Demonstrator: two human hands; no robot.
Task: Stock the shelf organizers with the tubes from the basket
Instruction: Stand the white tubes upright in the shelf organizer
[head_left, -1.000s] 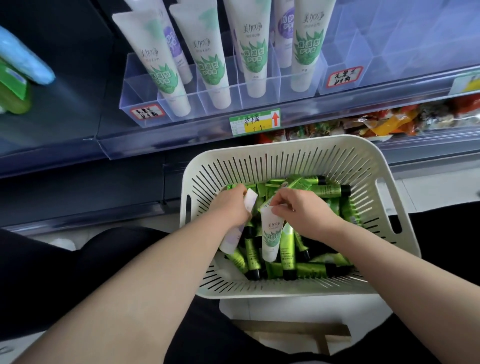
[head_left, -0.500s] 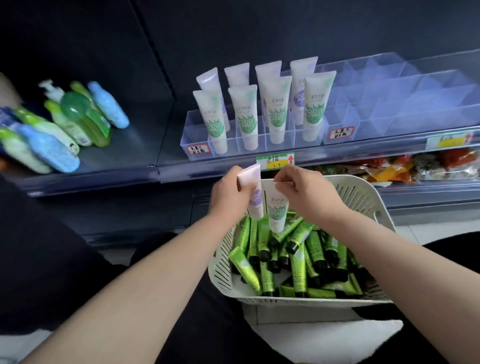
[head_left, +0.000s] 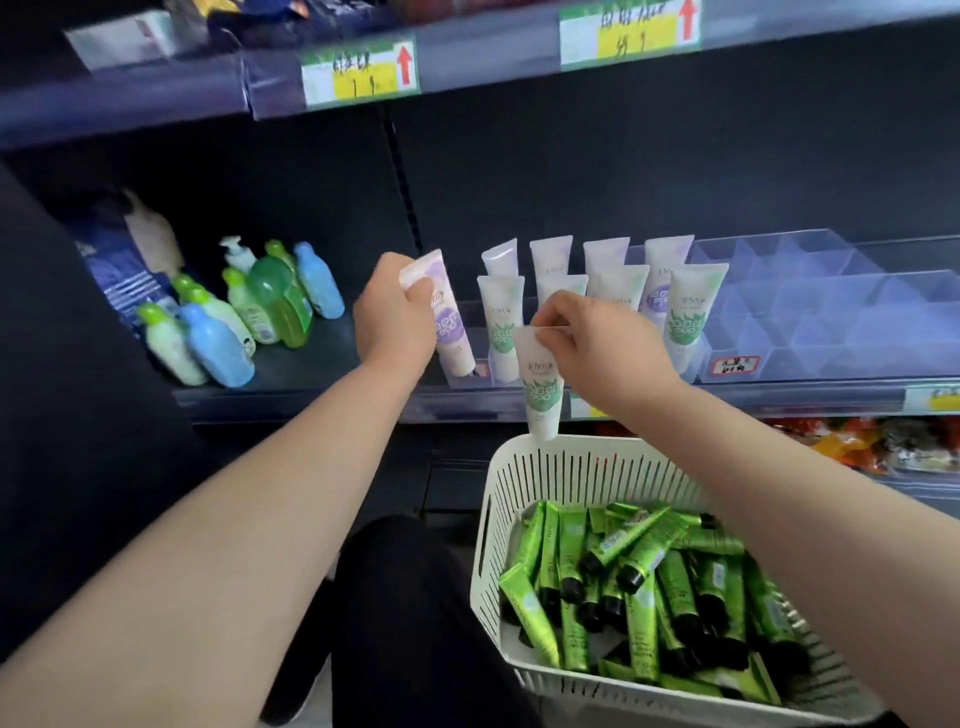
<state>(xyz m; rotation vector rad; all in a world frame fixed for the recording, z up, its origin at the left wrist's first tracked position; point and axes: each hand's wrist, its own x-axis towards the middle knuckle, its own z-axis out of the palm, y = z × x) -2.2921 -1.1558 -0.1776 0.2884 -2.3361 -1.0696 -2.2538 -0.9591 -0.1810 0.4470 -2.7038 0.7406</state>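
Observation:
My left hand grips a white tube with a purple label by its crimped end, held cap-down at the left end of the clear shelf organizer. My right hand pinches the top of a white tube with a green label, which hangs cap-down in front of the organizer, above the basket's rim. Several white tubes stand in the organizer's left slots. The white slotted basket at lower right holds several green tubes with black caps.
Green, blue and white bottles lie and stand on the shelf to the left. The organizer's right compartments hold nothing. A shelf with price tags runs overhead. Packaged snacks fill the shelf below right. My dark-clothed knee is beside the basket.
Both hands have lifted out of the basket, each with a white tube, and risen to the organizer. The left hand has gone further left and up; the view has tilted upward.

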